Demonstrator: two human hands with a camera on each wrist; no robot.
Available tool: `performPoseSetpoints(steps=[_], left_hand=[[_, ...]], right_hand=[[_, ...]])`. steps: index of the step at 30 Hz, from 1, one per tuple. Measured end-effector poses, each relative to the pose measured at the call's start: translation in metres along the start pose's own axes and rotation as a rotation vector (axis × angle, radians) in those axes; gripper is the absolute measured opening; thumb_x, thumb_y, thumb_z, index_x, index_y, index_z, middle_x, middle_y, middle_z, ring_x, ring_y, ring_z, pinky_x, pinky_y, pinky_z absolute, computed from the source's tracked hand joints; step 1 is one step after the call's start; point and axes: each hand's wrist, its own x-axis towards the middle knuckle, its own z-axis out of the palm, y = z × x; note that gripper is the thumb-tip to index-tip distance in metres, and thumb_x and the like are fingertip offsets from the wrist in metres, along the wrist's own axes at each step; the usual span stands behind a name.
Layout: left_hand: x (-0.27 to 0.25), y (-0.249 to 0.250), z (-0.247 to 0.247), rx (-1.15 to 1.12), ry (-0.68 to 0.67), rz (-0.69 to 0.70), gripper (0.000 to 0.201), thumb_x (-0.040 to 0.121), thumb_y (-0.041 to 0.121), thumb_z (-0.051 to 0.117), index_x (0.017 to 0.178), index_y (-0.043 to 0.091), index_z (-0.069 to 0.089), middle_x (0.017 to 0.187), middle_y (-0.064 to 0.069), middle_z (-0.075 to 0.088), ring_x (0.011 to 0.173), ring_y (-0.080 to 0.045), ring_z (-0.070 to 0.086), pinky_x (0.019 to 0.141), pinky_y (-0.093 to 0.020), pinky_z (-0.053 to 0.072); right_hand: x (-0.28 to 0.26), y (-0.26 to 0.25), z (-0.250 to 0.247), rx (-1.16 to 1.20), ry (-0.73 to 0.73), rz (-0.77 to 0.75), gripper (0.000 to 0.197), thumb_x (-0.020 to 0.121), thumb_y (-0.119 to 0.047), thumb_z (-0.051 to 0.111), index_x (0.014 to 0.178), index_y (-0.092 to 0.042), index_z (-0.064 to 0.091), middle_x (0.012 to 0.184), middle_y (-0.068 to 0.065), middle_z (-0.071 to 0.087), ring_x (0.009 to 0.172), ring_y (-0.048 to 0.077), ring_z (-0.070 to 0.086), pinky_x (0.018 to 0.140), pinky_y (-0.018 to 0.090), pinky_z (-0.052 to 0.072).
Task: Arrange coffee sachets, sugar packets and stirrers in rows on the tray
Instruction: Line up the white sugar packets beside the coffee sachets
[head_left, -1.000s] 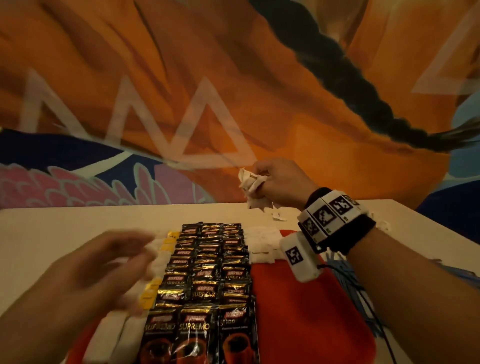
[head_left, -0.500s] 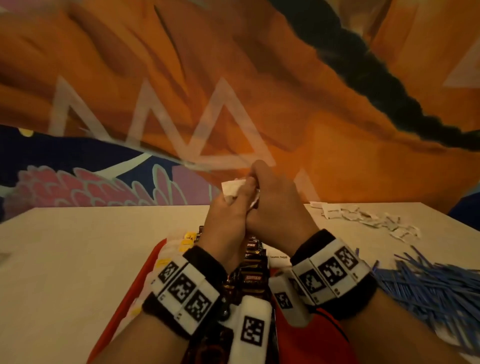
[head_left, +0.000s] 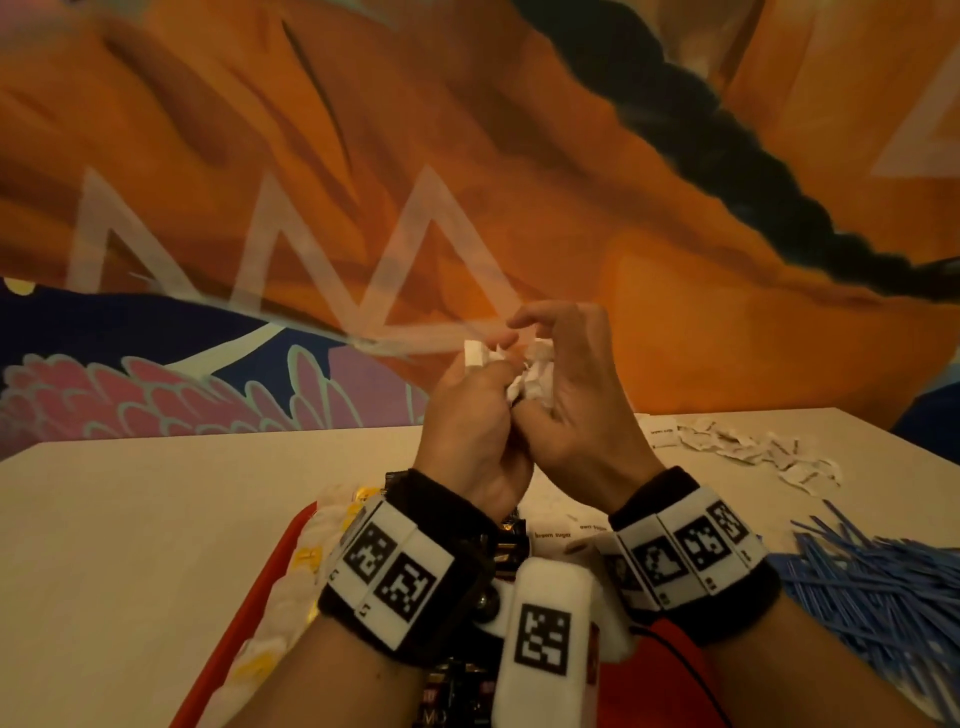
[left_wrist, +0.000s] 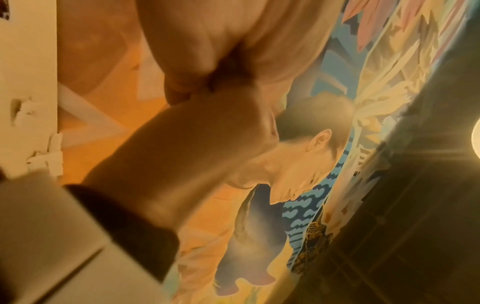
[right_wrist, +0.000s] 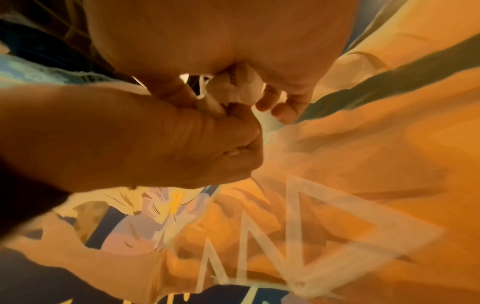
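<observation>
Both hands met above the tray's far end, sharing a crumpled bunch of white sugar packets (head_left: 524, 371). The left hand (head_left: 467, 431) pinched one packet with curled fingers; the right hand (head_left: 576, 410) cupped the rest, fingers curled round them. Below the wrists lay the red tray (head_left: 244, 613), with white packets along its left edge and dark coffee sachets (head_left: 511, 545) beside them. On the table (head_left: 156, 519), loose packets (head_left: 748, 452) lay far right, and blue stirrers (head_left: 872, 587) were piled near right.
</observation>
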Motion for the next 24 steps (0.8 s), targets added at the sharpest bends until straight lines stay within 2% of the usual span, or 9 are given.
performPoseSetpoints(steps=[3,5,8,10,13,17,20,22,24], left_hand=[[0.005,-0.001,0.003,-0.03,0.022,0.019,0.015,0.095,-0.004,0.045,0.104,0.007,0.049,0.058,-0.004,0.055,0.05,-0.011,0.06,0.046,-0.02,0.048],[0.008,-0.001,0.001,-0.05,0.053,0.014,0.017,0.095,-0.001,0.047,0.111,0.003,0.053,0.07,-0.009,0.06,0.059,-0.016,0.064,0.05,-0.022,0.051],[0.016,0.001,-0.007,-0.08,0.148,0.008,0.037,0.095,0.005,0.051,0.131,-0.004,0.052,0.098,-0.021,0.064,0.079,-0.027,0.071,0.06,-0.029,0.056],[0.019,0.006,-0.01,-0.128,0.182,0.03,0.038,0.095,0.006,0.05,0.132,-0.004,0.051,0.101,-0.023,0.062,0.079,-0.03,0.07,0.064,-0.036,0.059],[0.022,0.009,-0.012,-0.188,0.2,0.064,0.035,0.095,0.006,0.048,0.128,-0.005,0.052,0.102,-0.023,0.06,0.088,-0.034,0.067,0.084,-0.051,0.059],[0.019,0.016,-0.017,-0.163,0.229,0.112,0.023,0.089,0.002,0.043,0.105,0.006,0.059,0.087,-0.016,0.057,0.076,-0.028,0.06,0.058,-0.033,0.051],[0.013,0.027,-0.021,-0.069,0.242,0.111,0.016,0.089,0.007,0.045,0.08,0.015,0.055,0.065,-0.005,0.053,0.051,-0.018,0.055,0.043,-0.021,0.041],[0.009,0.032,-0.025,0.02,0.205,0.092,0.016,0.094,0.014,0.049,0.081,0.015,0.057,0.055,0.0,0.049,0.04,-0.01,0.048,0.036,-0.016,0.033],[0.007,0.033,-0.028,0.134,0.161,0.073,0.032,0.102,0.037,0.048,0.085,0.013,0.061,0.055,0.001,0.046,0.039,-0.007,0.043,0.035,-0.017,0.028]], right_hand=[[0.0,-0.006,0.002,0.094,-0.022,0.02,0.043,0.071,-0.015,0.044,0.112,-0.027,0.045,0.109,0.001,0.039,0.098,-0.002,0.05,0.079,0.012,0.045],[0.001,-0.006,0.001,0.084,-0.06,0.071,0.039,0.074,-0.014,0.045,0.11,-0.029,0.044,0.109,0.001,0.043,0.097,0.0,0.049,0.079,0.011,0.042],[0.004,-0.004,-0.003,0.067,-0.17,0.143,0.032,0.081,-0.013,0.053,0.108,-0.029,0.048,0.107,-0.002,0.051,0.096,-0.002,0.047,0.075,0.007,0.037],[0.003,-0.003,-0.003,0.1,-0.158,0.16,0.034,0.086,-0.007,0.063,0.109,-0.03,0.056,0.106,-0.011,0.055,0.097,0.0,0.053,0.078,0.013,0.044],[-0.002,-0.007,0.001,0.137,-0.056,0.169,0.034,0.083,-0.007,0.073,0.105,-0.03,0.065,0.103,-0.012,0.062,0.096,0.005,0.062,0.078,0.023,0.054],[-0.001,-0.009,-0.003,0.311,-0.032,0.256,0.033,0.077,-0.006,0.081,0.1,-0.024,0.067,0.09,-0.004,0.071,0.082,0.011,0.068,0.07,0.031,0.057],[0.002,-0.004,-0.008,0.473,0.004,0.366,0.025,0.076,-0.002,0.079,0.094,-0.014,0.067,0.082,0.005,0.069,0.069,0.013,0.064,0.062,0.025,0.053],[0.004,0.0,-0.009,0.549,0.015,0.412,0.021,0.077,0.001,0.077,0.092,-0.008,0.066,0.078,0.004,0.069,0.067,0.014,0.065,0.062,0.023,0.053],[0.005,0.002,-0.009,0.611,0.025,0.449,0.021,0.077,0.002,0.076,0.092,-0.006,0.064,0.078,0.007,0.07,0.071,0.019,0.068,0.064,0.027,0.055]])
